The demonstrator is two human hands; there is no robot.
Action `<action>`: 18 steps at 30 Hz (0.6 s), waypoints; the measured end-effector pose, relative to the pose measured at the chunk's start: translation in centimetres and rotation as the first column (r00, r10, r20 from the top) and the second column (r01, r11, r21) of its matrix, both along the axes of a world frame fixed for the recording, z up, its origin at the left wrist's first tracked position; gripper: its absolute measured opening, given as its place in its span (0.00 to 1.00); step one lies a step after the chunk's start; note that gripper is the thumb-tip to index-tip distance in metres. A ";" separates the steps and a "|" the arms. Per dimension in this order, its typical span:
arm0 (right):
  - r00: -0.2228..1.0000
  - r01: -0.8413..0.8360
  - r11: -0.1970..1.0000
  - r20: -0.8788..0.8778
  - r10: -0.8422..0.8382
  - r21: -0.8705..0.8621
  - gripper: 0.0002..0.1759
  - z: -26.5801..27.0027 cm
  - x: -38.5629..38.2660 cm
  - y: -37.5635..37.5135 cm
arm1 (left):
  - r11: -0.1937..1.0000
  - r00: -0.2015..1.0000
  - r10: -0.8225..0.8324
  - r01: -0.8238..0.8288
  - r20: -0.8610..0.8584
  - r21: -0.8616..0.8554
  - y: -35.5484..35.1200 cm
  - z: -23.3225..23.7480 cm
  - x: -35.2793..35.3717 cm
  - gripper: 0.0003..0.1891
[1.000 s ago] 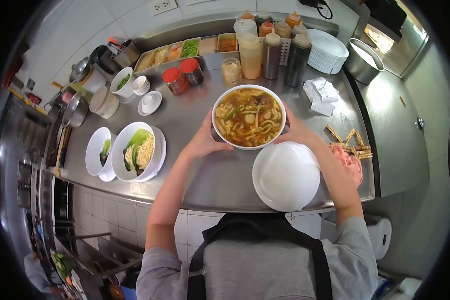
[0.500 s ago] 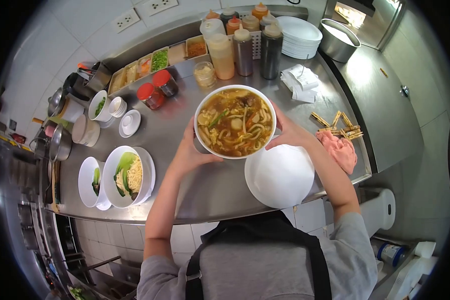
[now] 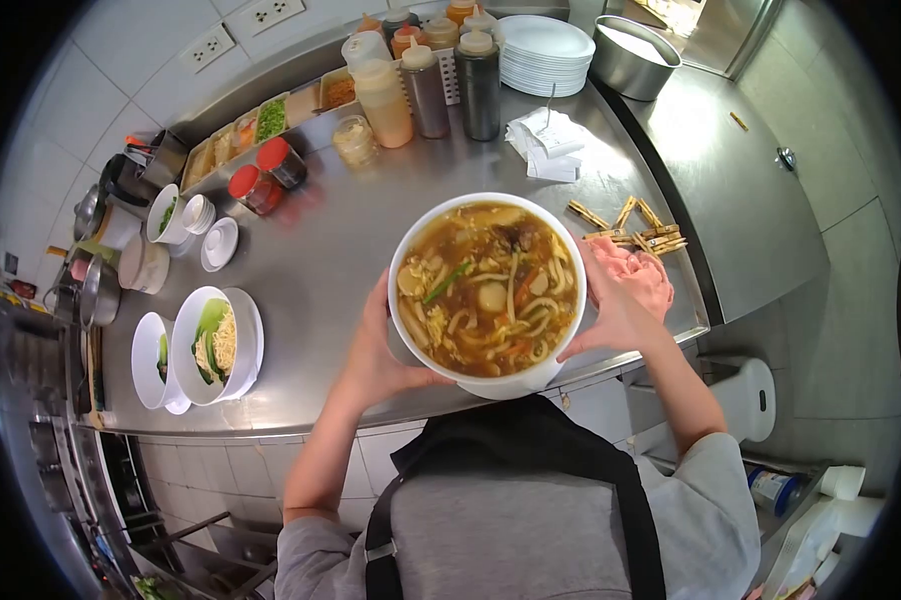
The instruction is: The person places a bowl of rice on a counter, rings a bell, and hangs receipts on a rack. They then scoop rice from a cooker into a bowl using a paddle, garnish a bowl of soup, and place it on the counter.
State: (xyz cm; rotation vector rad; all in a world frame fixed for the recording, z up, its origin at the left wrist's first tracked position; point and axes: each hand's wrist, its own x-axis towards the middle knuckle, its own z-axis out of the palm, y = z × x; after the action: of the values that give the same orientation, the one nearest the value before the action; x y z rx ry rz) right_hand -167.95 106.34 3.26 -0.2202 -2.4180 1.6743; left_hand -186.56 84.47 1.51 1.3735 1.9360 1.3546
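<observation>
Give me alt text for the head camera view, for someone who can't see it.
Two bare hands, left hand and right hand, hold a white bowl of noodle soup over the near edge of a steel counter. To the left stand two white bowls with greens; sauce bottles line the back.

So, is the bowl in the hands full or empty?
Full: noodle soup reaches nearly to the rim of the bowl.
</observation>
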 end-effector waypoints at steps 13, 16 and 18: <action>0.999 0.040 0.975 0.023 -0.036 -0.218 0.67 -4.9 3.0 -0.6 | 0.991 0.999 0.042 -0.040 0.008 -0.127 -0.2 -3.6 2.9 0.61; 0.999 0.037 0.988 -0.002 -0.038 -0.152 0.68 -4.8 3.1 -0.5 | 0.998 0.998 0.002 0.002 0.057 -0.070 -0.2 -3.5 2.9 0.59; 0.993 0.050 0.999 0.106 -0.051 0.012 0.61 -3.5 3.6 -0.3 | 0.995 0.980 0.002 0.017 0.199 -0.097 -0.4 -3.0 3.0 0.55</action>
State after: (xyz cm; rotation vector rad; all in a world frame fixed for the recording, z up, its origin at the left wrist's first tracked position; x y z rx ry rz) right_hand -164.36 106.07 -0.20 -0.3751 -2.4728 1.6692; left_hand -183.59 84.04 -1.44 1.1514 1.8371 1.3206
